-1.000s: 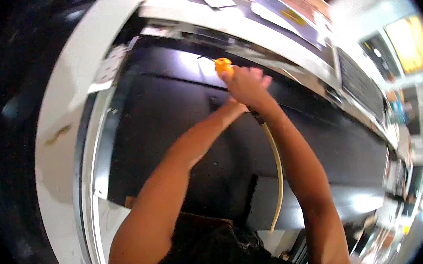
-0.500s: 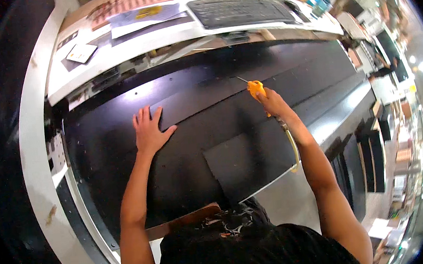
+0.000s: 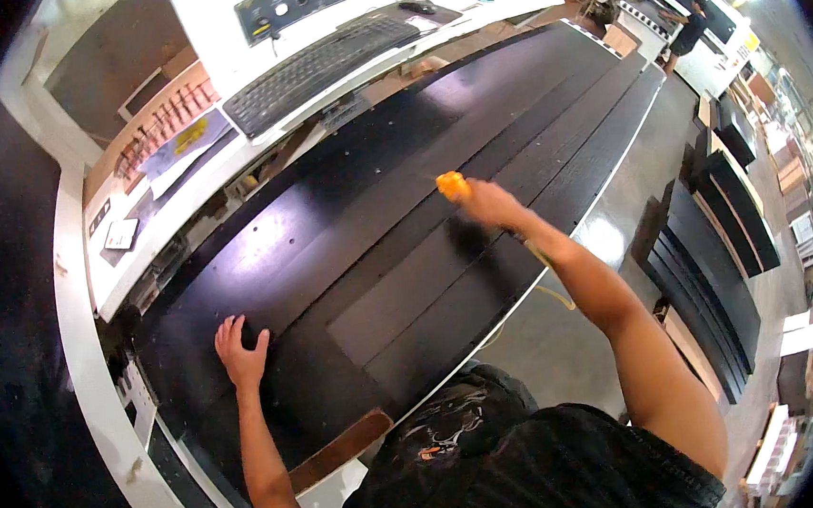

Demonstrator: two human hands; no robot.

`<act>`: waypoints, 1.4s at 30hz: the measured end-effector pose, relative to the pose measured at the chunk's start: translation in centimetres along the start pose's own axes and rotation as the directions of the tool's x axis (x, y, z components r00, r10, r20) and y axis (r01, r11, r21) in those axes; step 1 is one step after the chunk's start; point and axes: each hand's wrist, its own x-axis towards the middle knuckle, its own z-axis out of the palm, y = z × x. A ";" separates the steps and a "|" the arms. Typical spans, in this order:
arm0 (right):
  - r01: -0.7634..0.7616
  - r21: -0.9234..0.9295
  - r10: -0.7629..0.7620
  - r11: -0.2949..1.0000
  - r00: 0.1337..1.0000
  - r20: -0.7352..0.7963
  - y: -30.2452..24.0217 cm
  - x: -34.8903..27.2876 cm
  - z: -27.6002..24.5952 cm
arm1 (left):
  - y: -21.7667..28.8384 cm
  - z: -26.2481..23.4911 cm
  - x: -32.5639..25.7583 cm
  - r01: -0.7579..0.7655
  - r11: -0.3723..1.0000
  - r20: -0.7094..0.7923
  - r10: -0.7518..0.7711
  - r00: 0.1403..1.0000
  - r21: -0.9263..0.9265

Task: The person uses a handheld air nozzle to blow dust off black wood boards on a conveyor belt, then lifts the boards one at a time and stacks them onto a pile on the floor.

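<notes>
We noted printed sheets (image 3: 173,143) lying flat on the white desk (image 3: 93,269) left of the black keyboard (image 3: 320,65), grey with yellow and red patches. A small white square label (image 3: 121,234) lay nearer the desk's front edge.

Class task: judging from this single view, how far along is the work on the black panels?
Done: long black panels lie flat on the machine bed, with more stacked at the right. In hand: the left hand presses flat on a panel; the right hand holds an orange-nozzled air gun with a hose over the panels. What is left cannot be told.
</notes>
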 end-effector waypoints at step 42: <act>-0.308 0.610 0.602 0.730 0.712 -0.361 52.7 10.4 -28.9 | 9.2 6.5 4.6 0.158 0.983 0.062 -0.164 0.984 0.097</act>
